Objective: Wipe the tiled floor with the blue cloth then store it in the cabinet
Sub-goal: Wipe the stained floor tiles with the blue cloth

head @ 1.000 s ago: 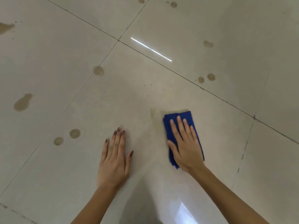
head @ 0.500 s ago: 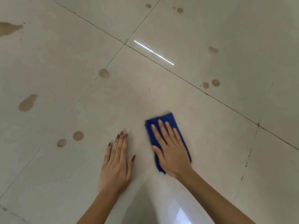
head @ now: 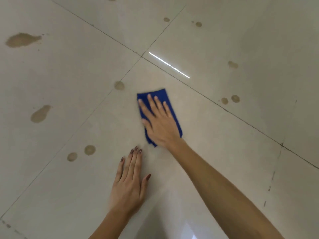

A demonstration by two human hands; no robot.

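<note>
Pressing flat with straight fingers, right hand (head: 160, 123) pins folded blue cloth (head: 162, 94) under its palm on tiled floor (head: 224, 152). Left hand (head: 128, 185) rests flat, holding nothing. Cloth judged soft, light, limp; pinch edge beyond fingertips.

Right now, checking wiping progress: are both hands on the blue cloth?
No, only the right hand presses the blue cloth; the left hand rests on tile.

Soft even light, a bright glare streak (head: 169, 65) on the glossy tiled floor (head: 224, 152), slight blur, bowed edges
</note>
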